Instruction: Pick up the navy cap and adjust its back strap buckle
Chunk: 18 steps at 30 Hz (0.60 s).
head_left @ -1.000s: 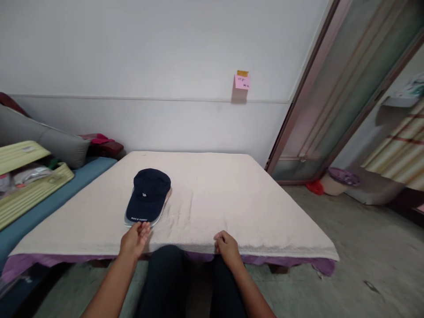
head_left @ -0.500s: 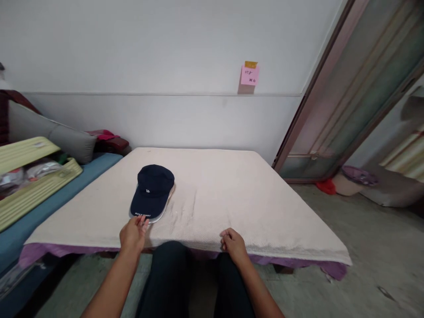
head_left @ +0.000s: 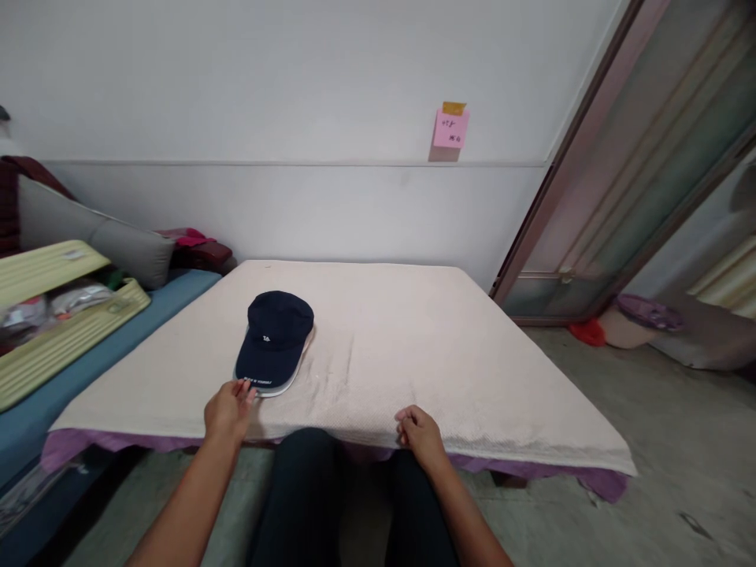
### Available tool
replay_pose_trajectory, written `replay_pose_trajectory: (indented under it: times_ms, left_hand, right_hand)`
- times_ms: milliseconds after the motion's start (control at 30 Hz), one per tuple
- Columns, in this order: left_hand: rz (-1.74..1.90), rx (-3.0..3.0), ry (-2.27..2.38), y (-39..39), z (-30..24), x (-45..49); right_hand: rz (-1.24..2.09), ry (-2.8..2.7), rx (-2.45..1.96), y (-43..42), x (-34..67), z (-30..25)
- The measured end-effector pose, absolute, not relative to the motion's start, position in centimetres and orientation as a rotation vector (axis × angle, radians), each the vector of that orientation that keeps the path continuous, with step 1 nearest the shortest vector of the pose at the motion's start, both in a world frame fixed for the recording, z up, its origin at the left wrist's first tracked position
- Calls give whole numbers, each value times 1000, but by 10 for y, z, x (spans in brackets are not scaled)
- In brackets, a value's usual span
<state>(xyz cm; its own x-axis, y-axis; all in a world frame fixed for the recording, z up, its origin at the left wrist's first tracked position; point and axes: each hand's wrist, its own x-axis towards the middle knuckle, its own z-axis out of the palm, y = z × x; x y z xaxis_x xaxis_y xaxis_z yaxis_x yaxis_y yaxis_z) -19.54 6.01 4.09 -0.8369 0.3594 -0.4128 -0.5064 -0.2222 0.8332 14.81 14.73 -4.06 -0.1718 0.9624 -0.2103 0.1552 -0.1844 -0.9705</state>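
Observation:
A navy blue cap point(head_left: 275, 335) lies on the left part of the cloth-covered surface, its brim toward me. It has a small white emblem on the front and white lettering along the brim; a pale edge shows beneath it. My left hand point(head_left: 227, 411) is at the brim's near left corner, fingertips touching or just over its edge, thumb and fingers slightly apart. No firm grip on the cap is visible. Loosely curled, my right hand point(head_left: 420, 433) rests at the surface's front edge by my right knee, with nothing visible in it.
The cream cloth point(head_left: 413, 339) covers a low, wide surface with purple fabric point(head_left: 596, 482) hanging below. To the left are a blue mattress point(head_left: 183, 303), a grey pillow point(head_left: 118, 236) and a yellow-green folded mat point(head_left: 71, 331). A pink note point(head_left: 450, 130) is taped to the wall behind.
My left hand has slid left along the brim to its near left corner. The cap stays in place on the cloth. My right hand is practically still; the camera view has shifted slightly.

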Motion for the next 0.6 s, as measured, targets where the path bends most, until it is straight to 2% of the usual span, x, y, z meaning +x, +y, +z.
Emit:
replay_pose_trajectory:
  times_ms: [367, 600]
  left_hand:
    - [1884, 66, 1811, 63, 46, -209]
    - [1438, 566, 2312, 62, 40, -228]
  right_hand:
    - [1474, -1330, -1330, 148, 146, -41]
    - [1489, -1312, -1327, 148, 147, -41]
